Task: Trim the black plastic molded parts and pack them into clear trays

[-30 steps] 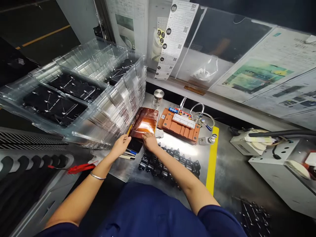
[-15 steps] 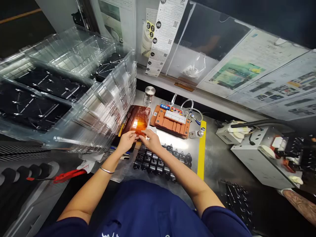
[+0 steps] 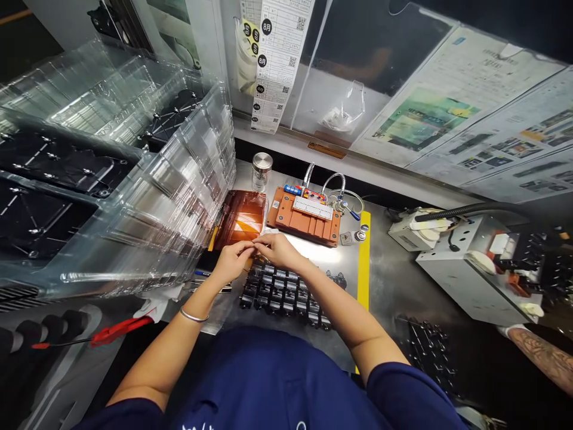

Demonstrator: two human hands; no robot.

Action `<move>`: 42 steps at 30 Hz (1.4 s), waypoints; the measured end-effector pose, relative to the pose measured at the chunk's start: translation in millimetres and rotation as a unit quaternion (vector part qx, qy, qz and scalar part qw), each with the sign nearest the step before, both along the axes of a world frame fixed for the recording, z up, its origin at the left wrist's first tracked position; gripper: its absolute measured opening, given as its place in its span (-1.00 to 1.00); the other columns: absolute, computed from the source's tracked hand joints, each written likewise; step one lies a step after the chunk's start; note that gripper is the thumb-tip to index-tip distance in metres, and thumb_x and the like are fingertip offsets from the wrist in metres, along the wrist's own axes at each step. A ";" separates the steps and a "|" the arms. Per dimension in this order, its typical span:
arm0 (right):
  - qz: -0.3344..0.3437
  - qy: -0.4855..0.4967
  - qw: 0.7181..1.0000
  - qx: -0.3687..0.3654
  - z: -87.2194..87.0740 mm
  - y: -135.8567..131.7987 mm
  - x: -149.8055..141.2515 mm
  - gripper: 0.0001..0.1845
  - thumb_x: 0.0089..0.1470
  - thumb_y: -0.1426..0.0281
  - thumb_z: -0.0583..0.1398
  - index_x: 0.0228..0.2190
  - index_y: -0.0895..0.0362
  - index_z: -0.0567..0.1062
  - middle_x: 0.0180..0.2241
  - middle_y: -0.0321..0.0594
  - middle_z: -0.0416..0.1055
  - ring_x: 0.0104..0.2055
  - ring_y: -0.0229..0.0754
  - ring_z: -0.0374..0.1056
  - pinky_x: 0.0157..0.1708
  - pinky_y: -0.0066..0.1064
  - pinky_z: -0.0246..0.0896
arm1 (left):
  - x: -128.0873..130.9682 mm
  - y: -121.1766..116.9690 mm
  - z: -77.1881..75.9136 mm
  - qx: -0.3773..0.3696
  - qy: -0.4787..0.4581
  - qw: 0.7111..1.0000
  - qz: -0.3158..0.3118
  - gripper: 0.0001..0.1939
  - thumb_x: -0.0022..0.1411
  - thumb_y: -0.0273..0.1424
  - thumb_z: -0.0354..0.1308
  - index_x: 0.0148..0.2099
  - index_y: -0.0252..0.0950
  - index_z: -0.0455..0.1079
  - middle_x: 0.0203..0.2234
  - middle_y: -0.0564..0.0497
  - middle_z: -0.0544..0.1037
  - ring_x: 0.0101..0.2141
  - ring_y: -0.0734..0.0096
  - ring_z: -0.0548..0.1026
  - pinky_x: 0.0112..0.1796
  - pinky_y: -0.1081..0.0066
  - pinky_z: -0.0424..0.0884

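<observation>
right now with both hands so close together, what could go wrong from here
Anything small between the left hand and right hand, too hidden to make out, might slip and drop among the black molded parts nearby. The right forearm passes over those parts, so lowering it could knock them out of their rows. The glossy amber film lies just beyond both hands and could get creased or smudged.

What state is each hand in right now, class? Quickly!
Left hand: pinched closed near the amber sheet; anything held cannot be told.
Right hand: pinched closed beside the left; anything held cannot be told.
</observation>
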State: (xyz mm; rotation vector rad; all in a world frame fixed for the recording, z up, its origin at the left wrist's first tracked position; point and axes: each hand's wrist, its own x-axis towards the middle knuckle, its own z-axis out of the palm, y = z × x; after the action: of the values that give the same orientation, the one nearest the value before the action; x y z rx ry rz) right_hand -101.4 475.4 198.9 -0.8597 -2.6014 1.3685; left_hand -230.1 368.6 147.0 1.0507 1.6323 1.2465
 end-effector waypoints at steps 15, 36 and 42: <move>-0.315 0.017 0.931 -0.184 -41.4 11.1 7.8 -0.91 -0.25 0.44 0.16 -0.69 0.17 0.43 -0.67 -0.28 0.43 -0.57 -0.26 0.37 -0.53 -0.50 0.23 | 3.9 9.9 -25.4 -0.098 -0.182 0.953 0.223 -0.85 0.09 -0.36 0.18 -0.32 -0.35 0.42 -0.51 -0.05 0.58 -0.47 0.34 0.57 -0.40 0.38 0.50; -0.086 -0.063 0.987 0.117 34.0 22.3 158.4 -0.82 -0.01 0.49 0.12 -0.50 0.14 0.53 -0.48 -0.24 0.52 -0.45 -0.29 0.35 -0.39 -0.48 0.16 | 4.8 47.4 -30.6 -0.058 0.228 0.969 0.077 -0.48 0.15 -0.21 0.10 0.10 -0.40 0.32 0.09 -0.32 0.39 0.15 -0.02 0.29 0.15 0.06 0.16; -0.267 0.100 0.958 -0.029 -8.5 81.9 145.9 -0.88 -0.05 0.38 0.16 -0.52 0.14 0.49 -0.52 -0.27 0.49 -0.46 -0.27 0.39 -0.41 -0.46 0.26 | 41.9 136.0 -24.7 -0.196 -0.224 0.944 -0.140 -0.33 0.16 0.17 -0.09 -0.15 -0.34 0.45 -0.08 -0.23 0.54 -0.08 0.11 0.51 -0.05 0.17 0.39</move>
State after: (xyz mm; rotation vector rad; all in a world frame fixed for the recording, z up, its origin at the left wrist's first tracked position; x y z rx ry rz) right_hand 44.5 557.2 190.4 -1.2393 -1.9809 1.2912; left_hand -188.2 504.6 122.3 0.6590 1.2544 0.8463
